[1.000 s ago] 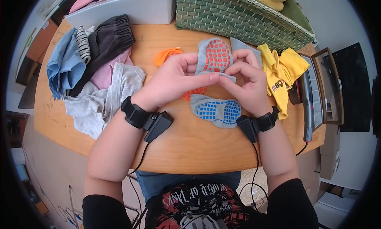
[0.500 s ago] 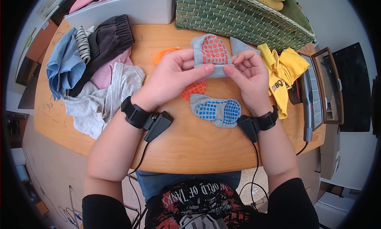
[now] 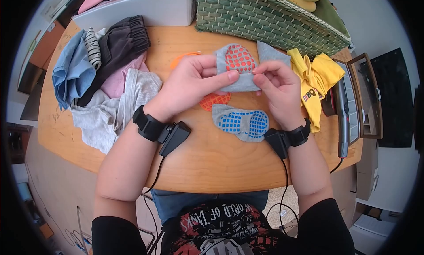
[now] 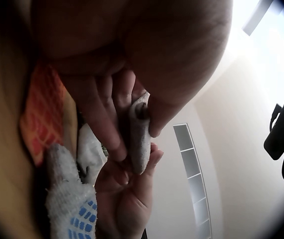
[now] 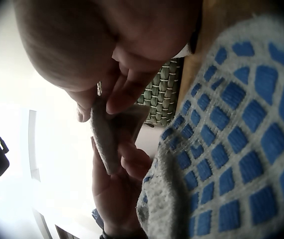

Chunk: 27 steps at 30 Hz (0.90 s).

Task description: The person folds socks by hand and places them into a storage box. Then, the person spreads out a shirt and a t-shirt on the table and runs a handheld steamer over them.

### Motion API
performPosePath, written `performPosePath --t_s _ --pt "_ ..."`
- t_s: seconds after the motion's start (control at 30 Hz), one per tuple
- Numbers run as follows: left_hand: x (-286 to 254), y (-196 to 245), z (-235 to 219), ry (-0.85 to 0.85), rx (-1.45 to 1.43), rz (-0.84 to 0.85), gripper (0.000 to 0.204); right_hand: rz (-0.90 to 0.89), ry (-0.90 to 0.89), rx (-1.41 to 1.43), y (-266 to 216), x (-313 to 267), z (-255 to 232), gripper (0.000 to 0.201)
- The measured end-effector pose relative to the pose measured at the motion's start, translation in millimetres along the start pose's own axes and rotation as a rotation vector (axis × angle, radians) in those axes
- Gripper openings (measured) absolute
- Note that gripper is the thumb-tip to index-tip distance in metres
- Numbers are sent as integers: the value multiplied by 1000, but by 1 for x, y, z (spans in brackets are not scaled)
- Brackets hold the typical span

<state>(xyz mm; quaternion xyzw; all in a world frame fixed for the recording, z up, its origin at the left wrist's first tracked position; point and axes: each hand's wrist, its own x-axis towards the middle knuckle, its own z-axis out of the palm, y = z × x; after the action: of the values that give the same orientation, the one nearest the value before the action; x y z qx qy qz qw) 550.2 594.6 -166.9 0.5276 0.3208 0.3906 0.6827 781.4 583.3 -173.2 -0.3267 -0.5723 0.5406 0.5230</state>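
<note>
Both hands hold a folded grey sock [image 3: 242,83] with red grip dots, raised over the table. My left hand [image 3: 190,83] pinches its left side, thumb on the near face and fingers behind. On the right edge, the thumb and fingertips of my right hand [image 3: 282,91] pinch the fabric. In the left wrist view the sock [image 4: 140,144] appears edge-on as a thick rolled fold. Just below the hands lies a grey sock [image 3: 240,124] with blue grip squares. An orange-patterned sock [image 3: 215,101] lies partly under my left hand, and a grey piece of fabric [image 3: 270,52] is behind the right.
At left is a clothes pile with dark trousers [image 3: 123,38], a blue garment [image 3: 73,74] and a light grey garment [image 3: 101,122]. A yellow garment [image 3: 318,78] lies at right. A white box [image 3: 145,14] and green woven basket [image 3: 265,25] line the back.
The sock's near edge has been folded up over part of the red dots, and the sock has shifted slightly left. My right fingertips have moved to its right edge.
</note>
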Motion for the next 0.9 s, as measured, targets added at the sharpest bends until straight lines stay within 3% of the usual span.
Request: performPosePath --t_s 0.1,0.37,0.53,0.63,0.9 --pt "1 -4 -1 -17 0 50 29 12 4 -12 0 0 0 17" --pt "-1 5 3 12 -8 -19 27 -9 49 -41 -1 1 0 15" --pt "-3 6 4 21 -59 -10 25 -117 -169 55 -6 3 6 33" --pt "-3 5 4 14 -72 -4 24 -40 -217 -93 -12 3 4 41" --pt "0 3 -2 -11 -66 -87 29 -176 -71 -327 2 4 -2 28"
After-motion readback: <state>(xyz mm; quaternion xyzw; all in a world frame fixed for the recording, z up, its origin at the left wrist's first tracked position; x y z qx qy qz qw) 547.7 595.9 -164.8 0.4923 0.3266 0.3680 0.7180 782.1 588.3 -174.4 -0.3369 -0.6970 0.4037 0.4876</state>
